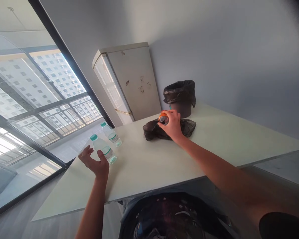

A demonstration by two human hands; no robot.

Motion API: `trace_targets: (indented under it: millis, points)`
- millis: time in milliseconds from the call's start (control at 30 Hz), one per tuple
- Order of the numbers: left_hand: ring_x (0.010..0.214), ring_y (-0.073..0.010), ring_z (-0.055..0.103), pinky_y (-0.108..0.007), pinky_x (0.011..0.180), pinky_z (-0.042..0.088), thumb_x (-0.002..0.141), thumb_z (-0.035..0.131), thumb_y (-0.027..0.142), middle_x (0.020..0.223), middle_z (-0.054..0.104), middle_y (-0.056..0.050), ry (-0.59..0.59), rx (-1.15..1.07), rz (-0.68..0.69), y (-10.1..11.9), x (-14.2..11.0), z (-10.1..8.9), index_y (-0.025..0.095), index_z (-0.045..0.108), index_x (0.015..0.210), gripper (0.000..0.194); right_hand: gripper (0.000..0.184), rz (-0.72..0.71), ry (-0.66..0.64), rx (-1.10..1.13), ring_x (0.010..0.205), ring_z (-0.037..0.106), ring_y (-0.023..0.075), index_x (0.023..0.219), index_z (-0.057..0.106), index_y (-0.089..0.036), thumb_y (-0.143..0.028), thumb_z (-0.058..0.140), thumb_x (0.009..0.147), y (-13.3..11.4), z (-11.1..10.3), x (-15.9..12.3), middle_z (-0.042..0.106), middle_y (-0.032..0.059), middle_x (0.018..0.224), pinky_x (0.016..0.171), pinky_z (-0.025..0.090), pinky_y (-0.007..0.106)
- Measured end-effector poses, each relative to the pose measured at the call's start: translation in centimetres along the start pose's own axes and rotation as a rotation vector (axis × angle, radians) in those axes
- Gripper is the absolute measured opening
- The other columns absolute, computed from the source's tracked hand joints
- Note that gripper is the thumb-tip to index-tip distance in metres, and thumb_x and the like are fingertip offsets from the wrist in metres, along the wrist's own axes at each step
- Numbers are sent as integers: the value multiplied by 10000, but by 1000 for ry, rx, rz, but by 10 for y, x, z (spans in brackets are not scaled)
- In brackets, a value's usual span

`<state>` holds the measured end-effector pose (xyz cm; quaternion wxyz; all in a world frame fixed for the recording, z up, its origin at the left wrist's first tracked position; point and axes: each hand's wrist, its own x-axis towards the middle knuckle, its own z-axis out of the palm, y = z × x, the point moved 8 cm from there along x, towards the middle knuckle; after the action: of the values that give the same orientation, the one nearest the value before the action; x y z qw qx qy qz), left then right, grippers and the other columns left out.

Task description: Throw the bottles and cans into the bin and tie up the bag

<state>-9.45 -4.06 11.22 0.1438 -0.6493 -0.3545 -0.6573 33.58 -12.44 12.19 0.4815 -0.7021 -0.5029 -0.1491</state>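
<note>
My right hand (171, 124) is closed round an orange bottle (163, 118), held over a crumpled black plastic bag (189, 127) that lies on the white table (214, 139). My left hand (94, 161) is open, fingers spread, right beside a clear water bottle with a green cap (103, 147); I cannot tell if it touches it. A second clear bottle with a green cap (111, 134) stands just behind the first.
A small bin lined with a black bag (180, 98) stands at the back of the table by the wall. An old white fridge (126, 83) is behind the table. A large window (27, 99) fills the left side.
</note>
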Motion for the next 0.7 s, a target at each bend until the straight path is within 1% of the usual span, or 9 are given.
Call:
trace_targets:
  millis: [100,167,233,300,333,400,500,567,700]
  points:
    - [1056,-307,560,-494,926,488,911,618,322,1051,568,-127,36,23,128,13,-5,-2,175,633,1188,314,348,-11,54,141,1215,556,336,1220,614,-200,-361,690,921,-5,-4,-2,632,158,1266,1104,410,462]
    - [984,-283,578,-463,876,500,914,628,283,993,563,-115,36,23,230,29,-7,0,171,679,1093,217,364,-32,143,252,1166,578,319,1200,614,-209,-422,708,919,-6,-10,-4,658,132,1221,1073,441,460]
    - [934,-251,593,-425,843,507,921,633,209,986,575,-105,-19,-15,343,53,-8,7,178,703,1068,166,450,-56,218,378,1103,596,304,1219,615,-222,-472,768,878,-6,-15,-6,668,106,1202,1024,477,464]
    - [950,-234,615,-399,854,518,938,619,139,1013,606,-99,-150,-103,415,80,-6,19,199,708,1094,189,508,-42,219,524,985,615,266,1235,625,-236,-505,813,847,-4,-14,-7,672,85,1180,933,520,439]
    - [977,-230,628,-395,875,526,954,613,130,1043,622,-98,-245,-157,406,92,-4,28,209,701,1120,204,522,-21,179,609,924,618,243,1241,628,-243,-520,821,844,-2,-10,-7,671,77,1169,878,537,417]
    - [1034,-230,652,-398,920,545,981,639,196,1136,644,-102,-453,-251,298,111,-2,51,225,666,1205,228,539,22,61,791,852,622,207,1247,627,-256,-541,834,839,-1,1,-7,668,64,1151,795,556,374]
    - [1143,-254,668,-429,984,556,914,778,389,1372,614,-125,-701,-347,119,137,-5,86,258,516,1433,596,551,14,-116,994,927,659,203,1230,622,-263,-539,864,819,-9,16,-11,672,54,1158,822,578,343]
    - [1208,-283,659,-462,1035,535,848,839,451,1430,604,-132,-795,-393,96,155,-9,106,265,451,1488,771,543,-23,-205,1051,1012,674,215,1193,629,-254,-531,884,801,-18,22,-14,682,56,1160,876,583,341]
    - [1138,-290,678,-454,1005,530,843,829,409,1255,700,-95,-928,-409,120,176,-19,143,248,550,1368,616,541,-71,-307,1083,1061,683,229,1142,647,-238,-574,882,789,-29,26,-18,712,64,1128,915,581,345]
